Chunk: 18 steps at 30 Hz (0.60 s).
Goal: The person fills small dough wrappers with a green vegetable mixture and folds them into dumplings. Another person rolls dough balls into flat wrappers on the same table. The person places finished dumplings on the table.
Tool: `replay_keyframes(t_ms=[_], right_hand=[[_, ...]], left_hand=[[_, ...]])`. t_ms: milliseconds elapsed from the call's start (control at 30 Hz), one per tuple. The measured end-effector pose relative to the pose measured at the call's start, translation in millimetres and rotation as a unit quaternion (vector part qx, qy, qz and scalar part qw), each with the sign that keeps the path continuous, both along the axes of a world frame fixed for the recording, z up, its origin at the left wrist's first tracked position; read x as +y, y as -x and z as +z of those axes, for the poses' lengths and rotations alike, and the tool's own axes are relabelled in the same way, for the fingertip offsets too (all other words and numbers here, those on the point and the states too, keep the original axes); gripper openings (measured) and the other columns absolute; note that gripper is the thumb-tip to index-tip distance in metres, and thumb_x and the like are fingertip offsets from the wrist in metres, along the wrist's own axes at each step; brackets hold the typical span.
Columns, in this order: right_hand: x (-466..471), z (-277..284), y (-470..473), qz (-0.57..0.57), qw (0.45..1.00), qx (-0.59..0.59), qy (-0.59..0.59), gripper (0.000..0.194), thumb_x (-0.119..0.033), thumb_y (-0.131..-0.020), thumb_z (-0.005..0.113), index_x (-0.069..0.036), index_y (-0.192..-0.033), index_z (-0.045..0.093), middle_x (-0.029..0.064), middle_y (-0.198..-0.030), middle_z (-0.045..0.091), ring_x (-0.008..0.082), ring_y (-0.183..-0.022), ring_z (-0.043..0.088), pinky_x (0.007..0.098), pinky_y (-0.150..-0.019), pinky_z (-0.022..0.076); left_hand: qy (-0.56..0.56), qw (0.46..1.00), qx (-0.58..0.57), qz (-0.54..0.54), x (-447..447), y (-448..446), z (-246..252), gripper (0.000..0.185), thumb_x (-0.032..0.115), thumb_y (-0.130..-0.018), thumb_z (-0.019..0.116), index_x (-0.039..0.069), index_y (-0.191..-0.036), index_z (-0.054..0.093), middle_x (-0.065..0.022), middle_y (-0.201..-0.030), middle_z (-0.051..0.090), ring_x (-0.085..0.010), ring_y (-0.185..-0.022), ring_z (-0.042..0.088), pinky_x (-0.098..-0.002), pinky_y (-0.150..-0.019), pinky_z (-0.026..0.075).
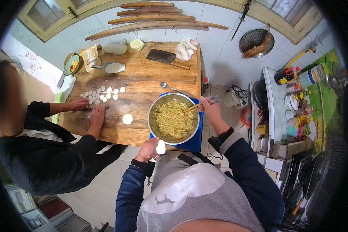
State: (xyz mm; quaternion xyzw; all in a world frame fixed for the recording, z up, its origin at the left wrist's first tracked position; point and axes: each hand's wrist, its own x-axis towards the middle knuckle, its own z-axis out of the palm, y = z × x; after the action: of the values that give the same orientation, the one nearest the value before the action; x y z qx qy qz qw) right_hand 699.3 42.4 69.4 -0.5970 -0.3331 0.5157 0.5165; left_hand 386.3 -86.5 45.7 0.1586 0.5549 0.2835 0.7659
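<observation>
My left hand [147, 150] holds a round white dough wrapper [160, 147] just below the near rim of a steel bowl [151, 132]. Chopped yellow-green filling [172, 120] fills much of the bowl. My right hand [211, 108] grips a pair of wooden chopsticks [193, 108], whose tips reach into the filling at the right side. A blue mat [195, 142] lies under the bowl. One flat dough wrapper [127, 119] rests on the wooden table [139, 87] left of the bowl. Behind the bowl lies a metal spoon [171, 88].
At left, a co-worker's hands [88, 108] press on a rolling pin [105, 107] beside several small dough discs [104, 94]. A cleaver [162, 56], a white cloth [186, 50], a flour scoop [113, 67] and a green bowl [72, 64] sit farther back. Bottles [287, 75] stand on the right counter.
</observation>
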Motion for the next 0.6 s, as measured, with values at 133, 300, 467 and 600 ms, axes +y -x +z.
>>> replay_keyframes(t_ms=[133, 300, 467, 600], right_hand=[[1, -17, 8, 0.032, 0.998, -0.029, 0.042, 0.025, -0.025, -0.088, 0.068, 0.000, -0.092, 0.065, 0.0040, -0.077, 0.064, 0.0092, -0.062, 0.058, 0.0229, -0.054, 0.0477], [-24, -26, -9, 0.177, 0.976, -0.048, 0.120, 0.042, -0.019, -0.086, 0.069, -0.002, -0.122, 0.055, 0.0058, -0.094, 0.065, 0.0117, -0.075, 0.060, 0.0260, -0.062, 0.0485], [-42, -33, -1, 0.237, 0.967, -0.019, 0.094, 0.051, -0.009, -0.081, 0.065, -0.004, -0.130, 0.053, 0.0080, -0.099, 0.066, 0.0185, -0.077, 0.062, 0.0324, -0.067, 0.0497], [-15, -29, -2, 0.309, 0.933, -0.172, 0.061, 0.048, -0.003, -0.080, 0.061, -0.001, -0.127, 0.055, 0.0074, -0.096, 0.066, 0.0165, -0.079, 0.061, 0.0317, -0.069, 0.0491]], left_hand=[[-0.023, 0.999, -0.041, -0.011, 0, 3, -1, 0.029, 0.027, -0.099, 0.050, 0.001, -0.111, 0.056, -0.0056, -0.095, 0.064, -0.0172, -0.079, 0.064, -0.0323, -0.066, 0.055], [-0.015, 0.999, -0.035, 0.020, -3, -1, -7, 0.029, 0.028, -0.099, 0.050, 0.001, -0.109, 0.056, -0.0046, -0.092, 0.064, -0.0152, -0.077, 0.063, -0.0295, -0.064, 0.053], [-0.030, 0.998, -0.031, 0.041, -7, -3, -9, 0.028, 0.027, -0.099, 0.051, 0.002, -0.107, 0.057, -0.0033, -0.088, 0.064, -0.0129, -0.074, 0.062, -0.0263, -0.062, 0.050], [-0.033, 0.998, -0.029, 0.039, -15, -9, -2, 0.024, 0.024, -0.099, 0.050, 0.003, -0.106, 0.060, -0.0026, -0.088, 0.066, -0.0111, -0.071, 0.061, -0.0242, -0.057, 0.046]])
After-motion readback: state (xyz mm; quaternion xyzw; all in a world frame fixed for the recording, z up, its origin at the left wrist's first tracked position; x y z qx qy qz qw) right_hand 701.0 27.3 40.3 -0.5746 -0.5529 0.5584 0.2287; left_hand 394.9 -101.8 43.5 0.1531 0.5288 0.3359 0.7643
